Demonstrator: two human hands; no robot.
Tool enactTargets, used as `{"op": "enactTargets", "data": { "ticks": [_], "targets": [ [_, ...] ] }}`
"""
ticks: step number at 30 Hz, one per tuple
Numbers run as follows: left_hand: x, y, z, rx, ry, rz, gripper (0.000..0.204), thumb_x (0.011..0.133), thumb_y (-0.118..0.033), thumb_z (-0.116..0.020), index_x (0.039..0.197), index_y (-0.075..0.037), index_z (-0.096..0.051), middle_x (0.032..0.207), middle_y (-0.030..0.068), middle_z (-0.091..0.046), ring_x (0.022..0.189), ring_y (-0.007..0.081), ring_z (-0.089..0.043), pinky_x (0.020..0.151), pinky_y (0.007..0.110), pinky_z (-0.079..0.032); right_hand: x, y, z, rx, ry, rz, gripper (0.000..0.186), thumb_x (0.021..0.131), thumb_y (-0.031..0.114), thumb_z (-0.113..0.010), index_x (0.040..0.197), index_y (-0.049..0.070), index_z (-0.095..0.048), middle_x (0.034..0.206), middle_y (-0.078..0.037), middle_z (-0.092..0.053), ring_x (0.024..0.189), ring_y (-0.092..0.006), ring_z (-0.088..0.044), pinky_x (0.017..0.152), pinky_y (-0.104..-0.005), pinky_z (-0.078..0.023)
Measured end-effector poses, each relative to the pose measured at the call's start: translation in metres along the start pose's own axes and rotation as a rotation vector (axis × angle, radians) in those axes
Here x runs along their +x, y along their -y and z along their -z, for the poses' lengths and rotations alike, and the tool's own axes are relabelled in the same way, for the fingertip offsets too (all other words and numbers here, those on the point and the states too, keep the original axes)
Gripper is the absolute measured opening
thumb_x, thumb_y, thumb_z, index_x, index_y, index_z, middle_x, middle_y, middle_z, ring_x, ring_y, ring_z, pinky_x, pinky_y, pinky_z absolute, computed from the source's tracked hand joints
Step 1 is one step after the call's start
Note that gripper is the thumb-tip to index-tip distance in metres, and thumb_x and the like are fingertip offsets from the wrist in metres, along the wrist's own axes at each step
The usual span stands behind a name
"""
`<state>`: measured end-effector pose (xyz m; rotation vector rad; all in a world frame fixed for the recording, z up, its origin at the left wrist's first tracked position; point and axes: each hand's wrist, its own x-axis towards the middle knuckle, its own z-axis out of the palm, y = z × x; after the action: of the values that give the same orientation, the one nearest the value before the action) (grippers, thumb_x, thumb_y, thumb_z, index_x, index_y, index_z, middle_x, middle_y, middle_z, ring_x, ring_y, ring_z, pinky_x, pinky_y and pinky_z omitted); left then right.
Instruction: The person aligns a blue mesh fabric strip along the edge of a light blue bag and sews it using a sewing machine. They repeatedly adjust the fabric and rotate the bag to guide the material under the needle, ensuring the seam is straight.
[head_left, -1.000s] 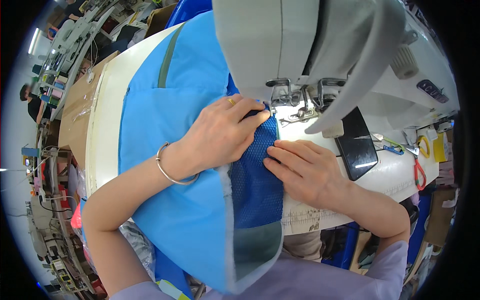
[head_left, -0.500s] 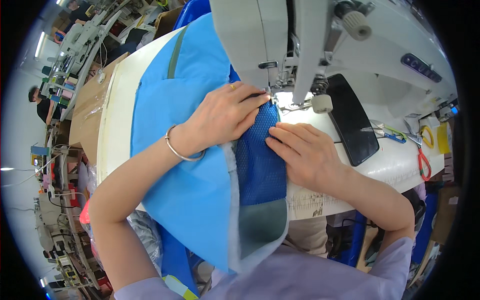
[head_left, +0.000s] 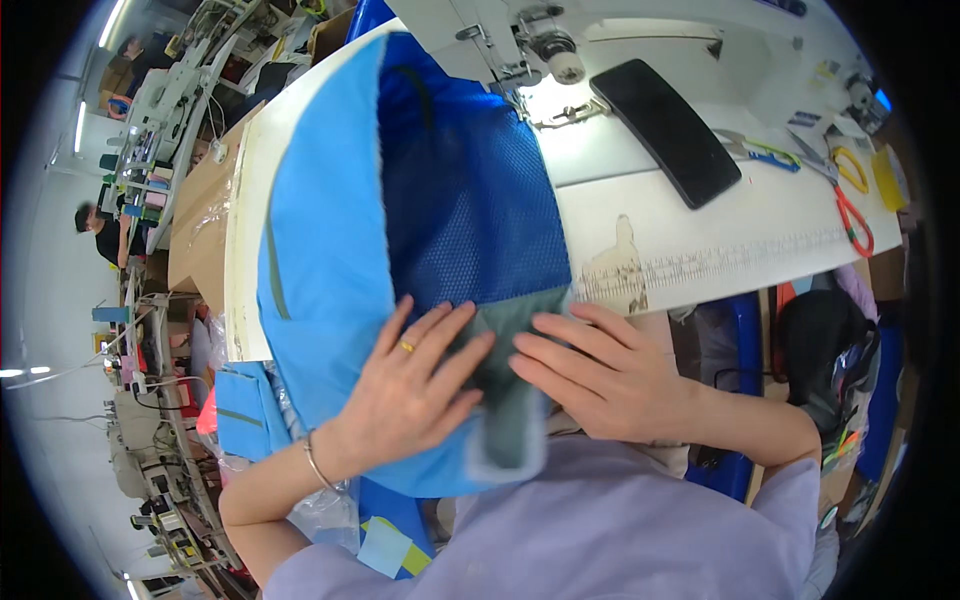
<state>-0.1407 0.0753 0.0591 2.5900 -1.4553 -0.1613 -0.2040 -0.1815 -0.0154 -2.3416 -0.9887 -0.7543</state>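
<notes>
Our light-blue cloth (head_left: 325, 230) with dark mesh (head_left: 470, 230) and grey-green panel (head_left: 508, 318), overhanging the near edge of the worktop (head_left: 740, 230), our grip wide, left hand (head_left: 400, 388) and right hand (head_left: 612, 372) spread on it, worktop running right beyond the phone (head_left: 667, 130)

The fabric (head_left: 325, 200) is sky-blue, the honeycomb-patterned mesh (head_left: 480, 225) deep blue, the panel (head_left: 506, 415) toward six o'clock grey-green, the smartphone (head_left: 665, 132) black, the scissor handles (head_left: 844, 204) red and yellow.
</notes>
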Motion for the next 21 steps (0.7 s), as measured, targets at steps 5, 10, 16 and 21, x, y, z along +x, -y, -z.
{"op": "enactTargets", "data": {
  "ticks": [5, 10, 16, 21],
  "targets": [
    [-0.012, -0.014, 0.001, 0.103, -0.059, 0.003, 0.027, 0.085, -0.01, -0.075, 0.111, -0.003, -0.072, 0.126, 0.0192, -0.069, 0.11, 0.0365, -0.069, 0.101, 0.053, -0.054, 0.019, 0.014, -0.012, -0.084, 0.117, 0.058, 0.035, 0.085, 0.016, -0.065, 0.114, -0.002, -0.071, 0.113, -0.016, -0.069, 0.11, -0.0306, -0.065, 0.108, -0.0477, -0.047],
    [0.011, 0.026, 0.014, 0.184, -0.171, 0.382, 0.028, 0.095, -0.016, -0.066, 0.121, -0.007, -0.071, 0.118, 0.018, -0.072, 0.095, 0.0392, -0.073, 0.08, 0.046, -0.059, -0.002, 0.027, -0.032, -0.058, 0.066, 0.065, 0.021, 0.077, 0.012, -0.067, 0.094, -0.001, -0.072, 0.095, -0.011, -0.071, 0.1, -0.0277, -0.068, 0.102, -0.0441, -0.053],
    [0.024, 0.184, 0.005, 0.555, -0.064, 0.639, 0.032, 0.099, -0.033, -0.061, 0.12, -0.011, -0.071, 0.11, 0.0196, -0.073, 0.082, 0.0421, -0.074, 0.072, 0.054, -0.059, 0.004, 0.048, -0.067, 0.284, -0.365, -0.159, 0.025, 0.073, 0.004, -0.072, 0.096, -0.002, -0.072, 0.105, -0.014, -0.072, 0.105, -0.0274, -0.07, 0.1, -0.0452, -0.058],
    [0.092, 0.121, 0.023, 0.502, -0.404, 0.136, 0.023, 0.093, -0.012, -0.067, 0.114, -0.008, -0.075, 0.113, 0.0131, -0.076, 0.097, 0.0344, -0.074, 0.08, 0.041, -0.061, -0.011, 0.047, -0.069, 0.257, -0.283, -0.151, 0.024, 0.076, 0.009, -0.07, 0.096, -0.004, -0.071, 0.107, -0.018, -0.072, 0.108, -0.0322, -0.069, 0.105, -0.0491, -0.054]
  ]
}}
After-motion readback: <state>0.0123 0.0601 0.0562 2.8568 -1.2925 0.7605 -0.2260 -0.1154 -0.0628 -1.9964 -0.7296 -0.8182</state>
